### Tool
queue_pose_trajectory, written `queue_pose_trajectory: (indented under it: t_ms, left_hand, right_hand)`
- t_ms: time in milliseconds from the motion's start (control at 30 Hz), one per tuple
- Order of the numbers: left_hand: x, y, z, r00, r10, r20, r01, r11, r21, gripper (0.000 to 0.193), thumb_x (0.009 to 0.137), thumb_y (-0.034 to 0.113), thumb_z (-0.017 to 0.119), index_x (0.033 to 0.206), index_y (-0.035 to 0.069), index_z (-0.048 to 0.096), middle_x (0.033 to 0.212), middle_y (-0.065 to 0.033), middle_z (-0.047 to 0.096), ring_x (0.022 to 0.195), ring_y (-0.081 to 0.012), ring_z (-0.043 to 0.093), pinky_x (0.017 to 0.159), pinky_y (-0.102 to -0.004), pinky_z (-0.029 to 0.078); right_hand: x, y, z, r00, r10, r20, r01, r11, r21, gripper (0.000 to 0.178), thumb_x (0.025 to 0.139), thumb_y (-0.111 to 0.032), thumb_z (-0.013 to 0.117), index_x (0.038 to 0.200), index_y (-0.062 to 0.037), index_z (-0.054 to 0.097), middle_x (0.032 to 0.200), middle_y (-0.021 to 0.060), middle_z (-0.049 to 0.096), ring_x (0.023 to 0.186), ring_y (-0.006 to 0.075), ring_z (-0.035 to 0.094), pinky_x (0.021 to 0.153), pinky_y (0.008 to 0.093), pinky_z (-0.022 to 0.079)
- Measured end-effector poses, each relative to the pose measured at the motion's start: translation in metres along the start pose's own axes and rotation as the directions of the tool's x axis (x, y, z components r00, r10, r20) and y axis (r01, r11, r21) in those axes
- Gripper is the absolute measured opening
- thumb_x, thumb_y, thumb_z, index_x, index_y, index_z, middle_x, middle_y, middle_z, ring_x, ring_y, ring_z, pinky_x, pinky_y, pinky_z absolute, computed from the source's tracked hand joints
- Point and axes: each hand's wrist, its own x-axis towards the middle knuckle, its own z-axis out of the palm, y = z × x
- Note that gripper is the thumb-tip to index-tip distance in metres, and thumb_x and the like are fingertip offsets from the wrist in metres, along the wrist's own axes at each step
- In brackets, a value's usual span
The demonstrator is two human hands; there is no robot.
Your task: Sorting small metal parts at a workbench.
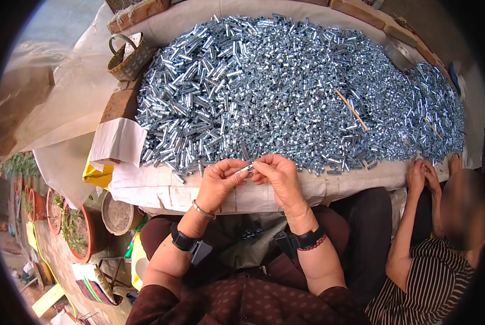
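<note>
Both my hands meet at the near edge of a wide heap of small silvery metal pieces (285,97). My left hand (216,183) pinches a short shiny metal tube (246,168) between thumb and fingertips. At the tube's other end, the thumb and forefinger of my right hand (281,179) are closed on it. Whether a second small part sits in the right fingertips is too small to tell. Longer tubes lie mostly on the heap's left side, shorter pieces in the middle and right.
A pale cloth (161,187) lies under the heap, with bricks (120,103) along its edge. A wicker basket (127,62) stands far left; a thin stick (352,110) and a metal bowl (398,54) rest on the heap. On my right, a person's hands (422,176) are at the edge.
</note>
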Motion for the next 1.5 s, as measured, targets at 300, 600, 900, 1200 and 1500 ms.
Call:
queue_pose_trajectory:
  t_ms: [300, 600, 900, 1200, 1500]
  left_hand:
    - [0.007, -0.005, -0.004, 1.0, -0.018, 0.015, 0.018, 1.0, -0.009, 0.021, 0.086, 0.001, 0.061, 0.106, -0.003, 0.06, 0.097, -0.0111, 0.067, 0.088, -0.0129, 0.064, 0.076, -0.023, 0.052]
    - [0.007, -0.006, -0.004, 0.999, -0.008, 0.037, 0.008, 1.0, 0.009, 0.02, 0.087, 0.0, 0.059, 0.106, -0.004, 0.059, 0.098, -0.0122, 0.066, 0.087, -0.0138, 0.064, 0.079, -0.0245, 0.052]
    - [-0.013, 0.023, -0.005, 0.909, -0.18, 0.375, 0.035, 0.931, 0.363, 0.018, 0.083, 0.008, 0.068, 0.099, -0.001, 0.066, 0.094, -0.0049, 0.068, 0.085, -0.0097, 0.062, 0.077, -0.0215, 0.049]
    - [0.005, 0.016, -0.008, 0.923, 0.304, 0.235, -0.332, 0.323, 0.886, 0.013, 0.073, 0.015, 0.07, 0.087, 0.012, 0.068, 0.085, -0.0028, 0.063, 0.083, -0.0243, 0.058, 0.07, -0.0337, 0.048]
    - [0.01, 0.008, -0.004, 0.895, 0.37, 0.249, -0.296, 0.073, 0.952, 0.014, 0.071, 0.014, 0.071, 0.084, 0.011, 0.066, 0.082, -0.0032, 0.057, 0.081, -0.024, 0.056, 0.069, -0.0341, 0.046]
  right_hand:
    - [-0.001, 0.006, 0.005, 0.99, -0.139, -0.017, 0.135, 0.983, -0.128, 0.017, 0.089, -0.011, 0.059, 0.092, 0.006, 0.059, 0.081, 0.0102, 0.065, 0.07, 0.0152, 0.066, 0.064, 0.0236, 0.053]
    - [-0.001, 0.007, 0.002, 0.997, -0.076, 0.007, 0.076, 0.994, -0.083, 0.017, 0.089, -0.012, 0.059, 0.091, 0.005, 0.06, 0.079, 0.0097, 0.066, 0.069, 0.0144, 0.066, 0.061, 0.0221, 0.052]
    - [-0.008, -0.026, -0.035, 0.985, -0.148, -0.087, 0.116, 0.945, -0.305, 0.015, 0.085, -0.012, 0.065, 0.086, 0.0029, 0.064, 0.073, 0.0054, 0.065, 0.06, 0.0095, 0.061, 0.054, 0.0209, 0.048]
    - [-0.011, -0.008, -0.028, 0.922, -0.381, 0.067, 0.199, 0.317, -0.927, 0.009, 0.078, -0.015, 0.064, 0.086, -0.0102, 0.064, 0.083, 0.0077, 0.062, 0.073, 0.0296, 0.062, 0.065, 0.0394, 0.049]
    - [-0.01, -0.011, -0.021, 0.916, -0.381, 0.122, 0.16, 0.069, -0.985, 0.008, 0.078, -0.014, 0.063, 0.079, -0.0072, 0.061, 0.078, 0.0096, 0.061, 0.07, 0.0302, 0.062, 0.062, 0.0408, 0.048]
